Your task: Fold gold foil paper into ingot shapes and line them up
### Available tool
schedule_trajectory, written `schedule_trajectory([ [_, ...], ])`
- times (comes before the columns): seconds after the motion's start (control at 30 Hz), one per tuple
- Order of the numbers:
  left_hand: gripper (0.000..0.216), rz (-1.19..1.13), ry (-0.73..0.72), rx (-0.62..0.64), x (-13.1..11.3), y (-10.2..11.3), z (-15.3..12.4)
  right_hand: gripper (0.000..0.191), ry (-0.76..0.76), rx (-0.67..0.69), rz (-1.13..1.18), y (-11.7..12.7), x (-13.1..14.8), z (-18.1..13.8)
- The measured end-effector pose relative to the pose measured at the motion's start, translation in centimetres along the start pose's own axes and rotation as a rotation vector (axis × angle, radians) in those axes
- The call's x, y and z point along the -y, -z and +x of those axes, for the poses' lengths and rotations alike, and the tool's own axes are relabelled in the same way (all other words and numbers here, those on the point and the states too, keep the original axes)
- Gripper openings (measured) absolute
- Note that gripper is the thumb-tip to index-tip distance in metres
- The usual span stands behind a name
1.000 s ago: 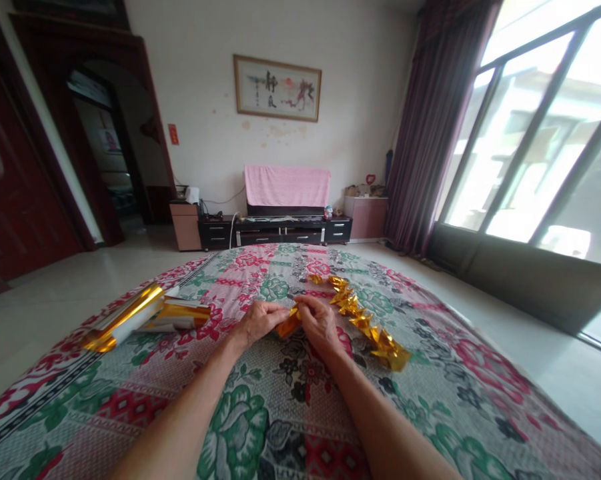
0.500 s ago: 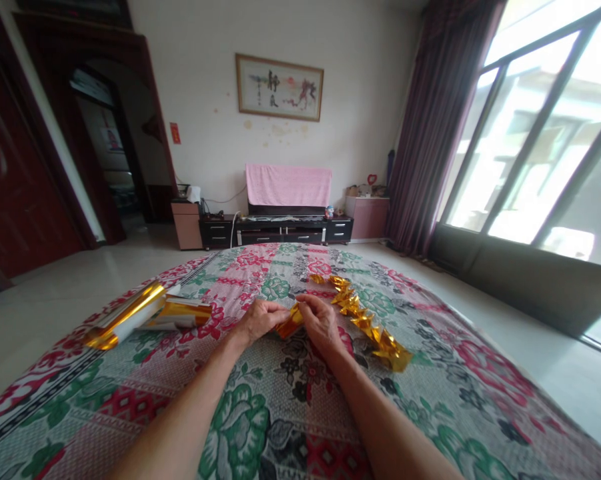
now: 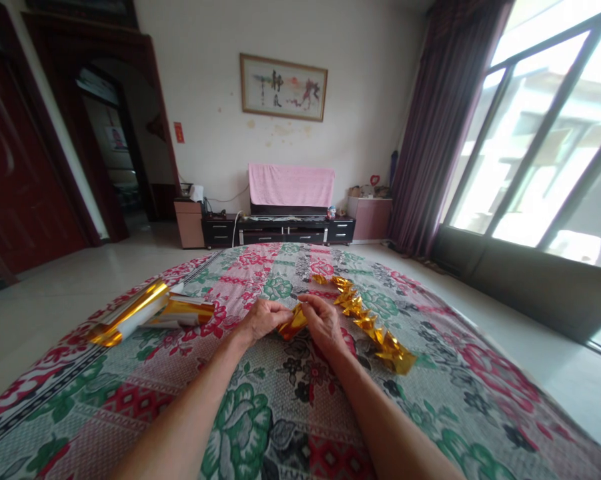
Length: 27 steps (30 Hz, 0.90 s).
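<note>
Between my hands is a piece of shiny gold foil paper (image 3: 294, 324), partly folded and held just over the patterned cloth. The fingers of my left hand (image 3: 265, 319) pinch its left side. On its right upper side, my right hand (image 3: 323, 320) grips it between thumb and fingers. My fingertips cover part of the folds. Just right of my right hand runs a row of folded gold foil pieces (image 3: 370, 325), overlapping one another in a slanting line. One small folded piece (image 3: 319, 279) lies at its far end.
Curled sheets of gold foil paper (image 3: 130, 312), white on one side, lie to the left on the flowered cloth (image 3: 240, 413). Beyond the cloth stand a low black cabinet (image 3: 265, 235) and a screen under a pink towel (image 3: 291, 185). A window (image 3: 535, 147) is at the right.
The gold foil in my hands looks more creased and narrower than before. My hands stay in nearly the same place, while the whole view has shifted slightly.
</note>
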State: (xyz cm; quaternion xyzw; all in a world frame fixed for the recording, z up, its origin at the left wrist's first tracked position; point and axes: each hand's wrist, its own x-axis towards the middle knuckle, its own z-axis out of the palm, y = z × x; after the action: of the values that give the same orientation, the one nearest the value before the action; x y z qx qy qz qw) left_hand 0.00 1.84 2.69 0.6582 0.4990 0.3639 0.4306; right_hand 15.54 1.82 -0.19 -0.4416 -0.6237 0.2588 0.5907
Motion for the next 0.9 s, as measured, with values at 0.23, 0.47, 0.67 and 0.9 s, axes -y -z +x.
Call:
schedule_trajectory([
  [0.23,0.029,0.028,-0.003,-0.015,-0.18,0.01,-0.11,0.029,-0.046,0.028,0.097,-0.04,0.35,0.1],
  [0.47,0.029,0.027,0.002,-0.027,-0.37,0.02,-0.25,0.029,-0.049,0.031,0.108,-0.03,0.27,0.06],
  [0.67,0.028,0.01,-0.001,-0.022,-0.07,-0.03,-0.07,0.029,-0.045,0.031,0.107,0.03,0.45,0.09],
  [0.9,0.024,0.023,-0.006,-0.03,-0.37,-0.05,-0.21,0.03,-0.021,0.03,0.07,0.12,0.08,0.14],
])
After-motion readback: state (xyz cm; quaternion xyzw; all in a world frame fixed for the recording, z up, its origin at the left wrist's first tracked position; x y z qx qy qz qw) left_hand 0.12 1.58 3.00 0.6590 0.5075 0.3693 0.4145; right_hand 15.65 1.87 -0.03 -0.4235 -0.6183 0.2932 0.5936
